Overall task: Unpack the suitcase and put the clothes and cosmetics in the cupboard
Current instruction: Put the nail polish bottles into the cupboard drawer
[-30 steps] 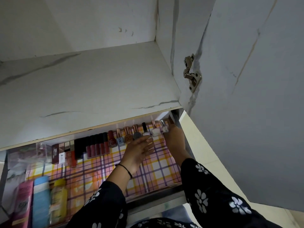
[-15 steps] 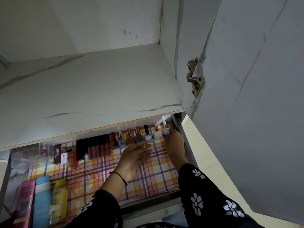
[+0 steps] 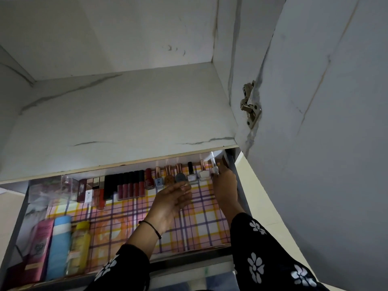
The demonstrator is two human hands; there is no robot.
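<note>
An open cupboard drawer [image 3: 239, 185] lined with pink, orange and purple checked paper holds cosmetics. Along its back stands a row of nail polish bottles [image 3: 179, 175] and dark lipstick tubes [image 3: 128, 185]. My right hand [image 3: 225, 185] reaches to the far right end of the row and pinches a small clear nail polish bottle [image 3: 215, 169] there. My left hand [image 3: 172, 201] hovers with relaxed fingers just in front of the grey and white bottles, holding nothing.
A pink tube [image 3: 41, 246], a blue bottle [image 3: 59, 246] and a yellow bottle [image 3: 79, 246] lie at the drawer's front left. A white marbled shelf [image 3: 117, 122] overhangs the drawer's back. The open cupboard door [image 3: 325, 122] with its hinge [image 3: 251, 110] stands on the right.
My right hand has stayed at the row's right end with the clear bottle. My left hand has drawn back slightly from the bottles. The camera moved a little closer.
</note>
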